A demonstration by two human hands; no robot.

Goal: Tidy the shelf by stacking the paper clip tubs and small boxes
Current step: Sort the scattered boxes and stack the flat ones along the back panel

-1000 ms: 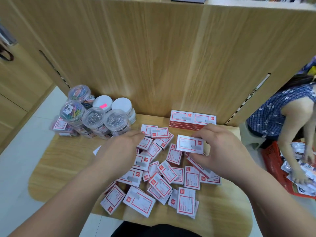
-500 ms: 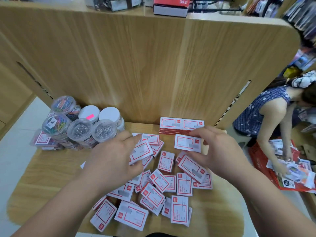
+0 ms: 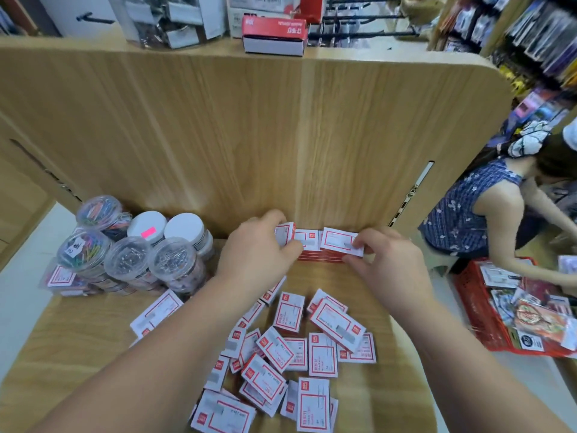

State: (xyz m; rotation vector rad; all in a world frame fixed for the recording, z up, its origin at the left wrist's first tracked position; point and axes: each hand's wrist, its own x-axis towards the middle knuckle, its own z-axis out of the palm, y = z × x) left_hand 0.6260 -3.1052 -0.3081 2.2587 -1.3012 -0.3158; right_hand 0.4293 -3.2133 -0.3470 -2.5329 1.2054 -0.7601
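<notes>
A second ago both grips were low over the loose pile. Now each has carried a small box up to the back row against the wall panel. My left grip (image 3: 259, 248) pinches the left box (image 3: 285, 234), tilted on edge. My right grip (image 3: 384, 257) pinches the right box (image 3: 340, 240) flat, just above the red-edged stack (image 3: 315, 256). I'd judge two more boxes are about to be stacked. The loose pile (image 3: 290, 348) lies well behind both grips, toward me, and the paper clip tubs (image 3: 131, 254) stand off the left grip's left. Each box shows a red frame and logo square, with print too fine to read. One tub lid bears a pink sticker (image 3: 148, 233).
</notes>
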